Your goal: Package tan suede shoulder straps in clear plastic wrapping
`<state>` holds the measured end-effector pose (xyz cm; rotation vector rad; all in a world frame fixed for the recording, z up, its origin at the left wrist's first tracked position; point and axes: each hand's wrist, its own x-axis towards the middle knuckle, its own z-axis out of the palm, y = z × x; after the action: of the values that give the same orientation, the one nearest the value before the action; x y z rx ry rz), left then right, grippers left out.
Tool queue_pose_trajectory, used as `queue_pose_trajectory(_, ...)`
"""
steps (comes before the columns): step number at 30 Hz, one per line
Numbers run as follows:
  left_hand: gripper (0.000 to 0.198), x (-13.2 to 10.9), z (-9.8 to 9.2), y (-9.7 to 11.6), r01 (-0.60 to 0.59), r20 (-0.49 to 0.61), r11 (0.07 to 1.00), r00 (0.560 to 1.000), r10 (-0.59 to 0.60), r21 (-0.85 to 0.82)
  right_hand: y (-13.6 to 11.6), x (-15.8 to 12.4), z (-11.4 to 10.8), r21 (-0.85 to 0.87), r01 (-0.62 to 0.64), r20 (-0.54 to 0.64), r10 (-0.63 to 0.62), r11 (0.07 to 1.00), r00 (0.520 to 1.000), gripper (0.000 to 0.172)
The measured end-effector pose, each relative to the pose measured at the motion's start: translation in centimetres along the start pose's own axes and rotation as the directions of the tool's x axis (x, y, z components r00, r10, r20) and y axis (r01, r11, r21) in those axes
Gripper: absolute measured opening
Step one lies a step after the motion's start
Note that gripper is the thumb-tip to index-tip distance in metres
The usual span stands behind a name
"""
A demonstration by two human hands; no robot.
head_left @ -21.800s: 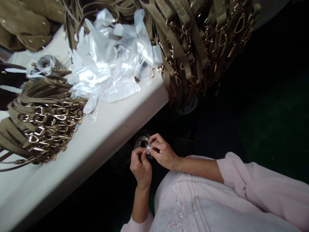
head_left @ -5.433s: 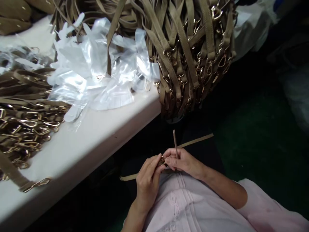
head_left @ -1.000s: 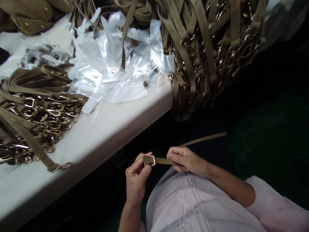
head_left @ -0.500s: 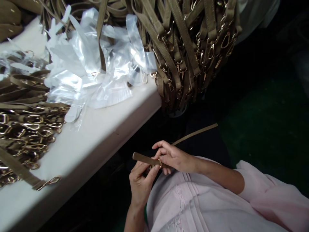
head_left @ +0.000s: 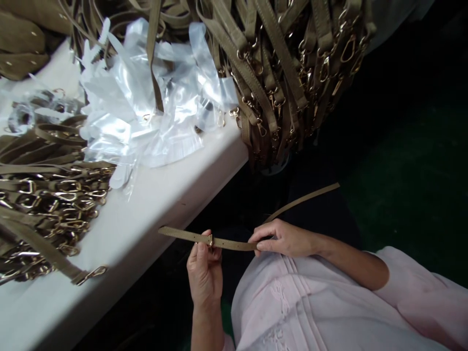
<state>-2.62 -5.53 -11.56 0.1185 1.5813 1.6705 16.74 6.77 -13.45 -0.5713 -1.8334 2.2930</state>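
Since the frame half a second ago, the right hand (head_left: 285,239) has drawn away from the buckle (head_left: 211,240) toward 3 o'clock, and a longer tail (head_left: 171,231) shows past the buckle toward 9 o'clock.

In the head view, the strap (head_left: 236,245) is held up between the hands, near 7 o'clock from centre, its tail overlapping the tabletop (head_left: 153,204) edge in view. The strap is threaded through the buckle already; whether a prong sits in a hole is too small to tell, so the buckling cannot be judged complete. At 9 o'clock lies a heap of clasped straps (head_left: 62,200); at 1 o'clock, hanging straps (head_left: 270,87) drape over the tabletop's corner.

The left hand (head_left: 204,273), its forearm rising from 6 o'clock, pinches the strap at the buckle between thumb and fingers. The right hand, its forearm coming from 4 o'clock, pinches the strap farther along. A narrow strip (head_left: 307,200) extends beyond it toward 2 o'clock; its join is hidden.
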Motion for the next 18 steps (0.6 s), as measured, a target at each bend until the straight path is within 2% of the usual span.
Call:
queue_pose_trajectory(3,0.038,-0.4,0.2,-0.7,-0.022,0.008,0.997,1.0,0.021,0.075,-0.1,0.4,0.3,0.035,-0.003,-0.027,0.004,0.999,1.0,0.021)
queue_pose_trajectory(9,0.031,-1.0,0.4,-1.8,-0.072,0.125,0.975,0.991,0.046,0.212,0.1,0.7,0.5,0.121,-0.018,-0.057,0.025,0.993,0.998,0.02)
queue_pose_trajectory(15,0.031,-0.8,0.1,-1.6,-0.021,0.157,0.988,0.988,-0.003,0.15,0.7,0.6,0.8,0.377,0.02,-0.04,-0.005,0.926,0.999,0.041)
queue_pose_trajectory(18,0.034,-0.7,0.3,-1.4,0.023,0.115,0.996,0.993,-0.032,0.083,1.0,0.7,0.6,0.379,0.053,-0.031,-0.044,0.924,0.999,0.043)
